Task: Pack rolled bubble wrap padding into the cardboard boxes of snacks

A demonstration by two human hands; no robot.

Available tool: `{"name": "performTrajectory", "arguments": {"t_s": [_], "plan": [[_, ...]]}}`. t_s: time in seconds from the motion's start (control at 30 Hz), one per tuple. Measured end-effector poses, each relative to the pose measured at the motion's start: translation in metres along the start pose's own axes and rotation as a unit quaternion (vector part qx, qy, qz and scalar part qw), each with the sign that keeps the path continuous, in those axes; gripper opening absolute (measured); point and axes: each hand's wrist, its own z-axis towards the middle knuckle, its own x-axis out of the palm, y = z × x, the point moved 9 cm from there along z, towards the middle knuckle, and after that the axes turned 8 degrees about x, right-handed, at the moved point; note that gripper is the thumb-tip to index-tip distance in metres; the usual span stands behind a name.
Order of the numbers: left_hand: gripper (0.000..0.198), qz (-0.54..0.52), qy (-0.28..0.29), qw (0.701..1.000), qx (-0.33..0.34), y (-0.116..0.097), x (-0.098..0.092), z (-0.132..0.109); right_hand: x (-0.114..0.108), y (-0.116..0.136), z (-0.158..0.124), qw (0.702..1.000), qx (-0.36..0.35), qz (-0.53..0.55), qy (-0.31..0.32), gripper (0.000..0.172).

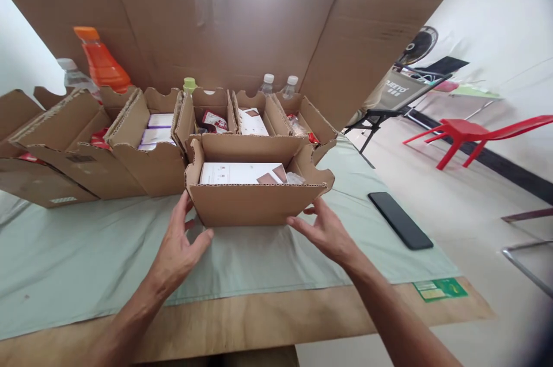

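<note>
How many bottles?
5, behind the box row: clear bottle far left, orange bottle beside it, green-capped bottle mid-row, two white-capped bottles further right. More may be hidden.

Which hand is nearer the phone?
Right. The right hand is left of the phone, by the near box's right end; the left hand is farther left, by the box's left end.

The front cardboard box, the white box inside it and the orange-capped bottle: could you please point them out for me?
Front cardboard box [257, 205]: head view, on its front wall.
White box [239, 173]: head view, on its upper face.
Orange-capped bottle [106, 68]: head view, on its body.
</note>
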Motion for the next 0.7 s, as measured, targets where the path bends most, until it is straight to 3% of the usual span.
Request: {"name": "performTrajectory", "arguments": {"t_s": [0.1,0.23,0.53,0.6,0.7], "plan": [[0.067,-0.025,0.013,1.000,0.006,-0.003,0.020,0.010,0.018,0.001,0.004,0.994,-0.012,0.102,-0.024,0.070],[0.059,-0.021,0.012,1.000,0.005,-0.009,0.024,-0.001,0.024,0.001,-0.003,0.986,-0.013,0.166,-0.026,0.068],[0.050,0.012,-0.001,0.999,-0.042,-0.001,0.016,-0.108,0.008,-0.002,-0.081,0.996,0.014,0.085,-0.027,0.050],[0.053,-0.001,-0.001,0.999,-0.052,-0.008,0.011,-0.109,0.006,0.003,-0.091,0.995,0.024,0.083,-0.040,0.047],[0.058,-0.013,-0.008,0.999,-0.034,-0.038,0.005,-0.083,-0.007,0.018,-0.085,0.992,0.000,0.102,-0.079,0.050]]}}
